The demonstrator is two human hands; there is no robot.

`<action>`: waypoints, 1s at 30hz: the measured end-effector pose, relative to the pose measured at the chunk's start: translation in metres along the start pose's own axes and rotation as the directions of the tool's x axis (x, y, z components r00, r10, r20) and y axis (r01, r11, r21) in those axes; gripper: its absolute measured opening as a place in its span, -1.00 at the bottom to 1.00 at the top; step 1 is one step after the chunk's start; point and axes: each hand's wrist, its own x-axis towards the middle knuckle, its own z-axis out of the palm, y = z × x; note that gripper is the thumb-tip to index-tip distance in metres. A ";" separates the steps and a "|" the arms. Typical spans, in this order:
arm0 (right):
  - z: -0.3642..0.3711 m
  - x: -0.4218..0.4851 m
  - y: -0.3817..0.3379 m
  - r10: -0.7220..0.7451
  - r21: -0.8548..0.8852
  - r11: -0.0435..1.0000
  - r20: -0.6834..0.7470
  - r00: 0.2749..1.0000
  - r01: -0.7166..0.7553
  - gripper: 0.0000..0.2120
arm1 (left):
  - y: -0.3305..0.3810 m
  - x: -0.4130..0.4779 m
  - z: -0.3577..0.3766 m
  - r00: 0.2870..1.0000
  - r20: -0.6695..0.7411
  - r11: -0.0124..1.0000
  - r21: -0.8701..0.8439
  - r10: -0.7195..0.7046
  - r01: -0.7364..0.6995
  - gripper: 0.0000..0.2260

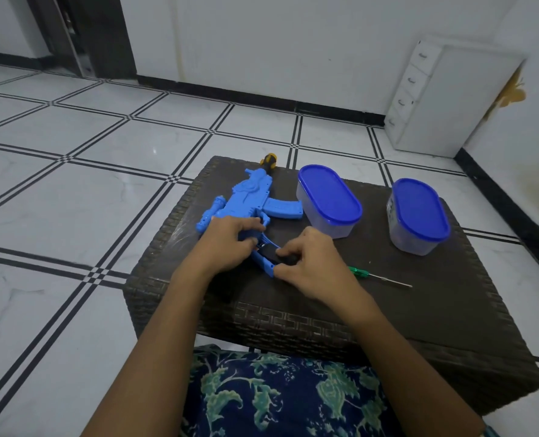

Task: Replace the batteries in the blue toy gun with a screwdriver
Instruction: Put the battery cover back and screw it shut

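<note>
The blue toy gun (246, 200) lies flat on the dark woven table (435, 294), its orange-and-black muzzle pointing away from me. My left hand (227, 244) grips the gun's body near the trigger, fingers curled over it. My right hand (309, 263) holds the stock end, where a dark battery (269, 252) shows in the open compartment, with the fingertips pinching at it. A green-handled screwdriver (378, 276) lies on the table just right of my right hand, untouched.
Two clear oval containers with blue lids stand on the table, one (329, 200) behind my right hand and one (417, 214) at the right. Tiled floor surrounds the table. A white drawer unit (435, 96) stands at the far right wall.
</note>
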 end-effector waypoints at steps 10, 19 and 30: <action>0.003 0.000 -0.004 0.045 -0.048 0.998 0.025 0.999 -0.044 -0.72 | -0.001 -0.004 -0.006 0.992 0.121 0.999 0.023 -0.024 0.022 -0.55; -0.007 0.009 0.009 -0.035 -0.117 0.991 0.279 0.960 0.071 -0.58 | -0.002 -0.001 -0.002 0.994 0.090 0.997 0.055 -0.061 0.056 -0.52; -0.010 0.022 0.034 -0.138 0.168 0.981 0.268 0.953 0.094 -0.61 | 0.006 0.003 0.002 0.994 -0.031 0.994 0.026 -0.102 0.103 -0.60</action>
